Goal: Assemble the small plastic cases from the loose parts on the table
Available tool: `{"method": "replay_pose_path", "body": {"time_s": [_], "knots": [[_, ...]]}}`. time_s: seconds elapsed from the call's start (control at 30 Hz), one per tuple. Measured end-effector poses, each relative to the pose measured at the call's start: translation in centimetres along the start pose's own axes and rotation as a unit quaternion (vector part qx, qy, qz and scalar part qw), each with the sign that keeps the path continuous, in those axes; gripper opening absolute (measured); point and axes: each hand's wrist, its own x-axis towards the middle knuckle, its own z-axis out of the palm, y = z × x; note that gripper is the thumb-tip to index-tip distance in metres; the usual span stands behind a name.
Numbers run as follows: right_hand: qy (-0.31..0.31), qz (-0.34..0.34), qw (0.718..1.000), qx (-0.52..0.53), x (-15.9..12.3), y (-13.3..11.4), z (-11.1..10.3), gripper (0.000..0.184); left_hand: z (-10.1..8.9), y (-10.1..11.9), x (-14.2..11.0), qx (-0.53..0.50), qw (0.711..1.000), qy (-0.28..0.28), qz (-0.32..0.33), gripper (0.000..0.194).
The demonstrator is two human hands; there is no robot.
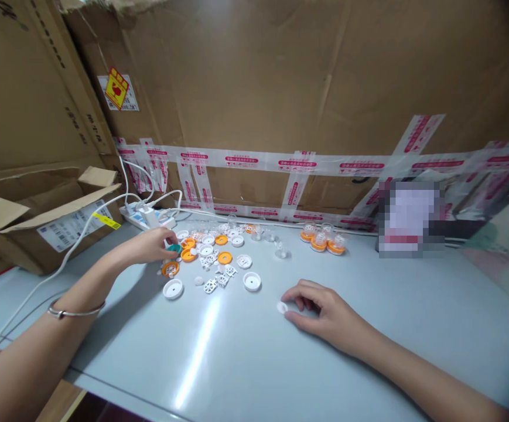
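My left hand (151, 245) reaches into a pile of small plastic parts and its fingertips pinch a teal piece (175, 248) beside an orange ring (188, 255). My right hand (320, 308) rests on the grey table (236, 363), thumb and forefinger touching a small white disc (282, 307). Between the hands lie several white caps (252, 282), white lattice pieces (210, 286) and orange rings (225, 258). Three assembled orange-and-clear units (322, 240) stand further right. A silver bangle sits on my left wrist.
A white power strip (142, 218) with cables lies at the back left. An open cardboard box (38, 223) stands on the left. Taped cardboard walls (280, 117) close the back. A blurred object (410, 220) sits at the right rear.
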Motion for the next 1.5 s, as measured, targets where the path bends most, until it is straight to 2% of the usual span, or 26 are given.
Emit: {"method": "replay_pose_path", "body": {"time_s": [0.07, 0.13, 0.2, 0.27, 0.33, 0.43, 0.57, 0.67, 0.97, 1.2, 1.5], "knots": [[0.0, 0.0, 1.0, 0.001, 0.1, 0.0, 0.0, 0.013, -0.6, 1.3, -0.9, 0.003, 0.999, 0.051, 0.006, 0.032], [0.0, 0.0, 1.0, 0.001, 0.2, -0.1, 0.1, 0.012, -0.9, 4.0, -2.0, -0.007, 0.995, 0.087, 0.037, 0.028], [0.003, -0.004, 1.0, 0.002, 0.2, -0.1, 0.1, 0.012, -0.4, 7.7, -2.9, -0.068, 0.98, 0.127, 0.135, 0.026], [0.01, -0.008, 1.0, 0.003, 0.2, -0.1, 0.2, 0.012, 0.9, 11.4, -3.4, -0.123, 0.95, 0.119, 0.259, 0.026], [0.02, -0.015, 1.0, 0.005, 0.2, -0.1, 0.2, 0.013, 2.7, 14.4, -3.4, -0.167, 0.921, 0.104, 0.335, 0.027], [0.026, -0.027, 0.999, 0.013, 0.1, -0.1, 0.1, 0.01, 5.1, 16.7, -2.8, -0.218, 0.901, 0.093, 0.364, 0.031], [0.018, -0.023, 0.999, 0.034, 0.0, 0.1, 0.0, 0.011, 6.7, 17.2, -2.3, -0.252, 0.893, 0.072, 0.367, 0.028], [0.015, -0.011, 0.998, 0.054, 0.1, 0.4, -0.2, 0.015, 7.0, 17.1, -2.1, -0.269, 0.89, 0.058, 0.363, 0.025], [-0.008, 0.016, 0.995, 0.102, 0.0, 0.5, -0.5, 0.025, 7.6, 17.2, -1.7, -0.287, 0.886, 0.026, 0.363, 0.033], [0.0, 0.015, 0.993, 0.115, -0.1, 0.5, -0.5, 0.022, 7.6, 17.4, -2.0, -0.257, 0.902, 0.025, 0.346, 0.029], [0.006, -0.021, 0.998, 0.065, 0.0, 0.7, -0.5, 0.021, 8.0, 17.4, -2.3, -0.279, 0.916, 0.029, 0.286, 0.037]]}}
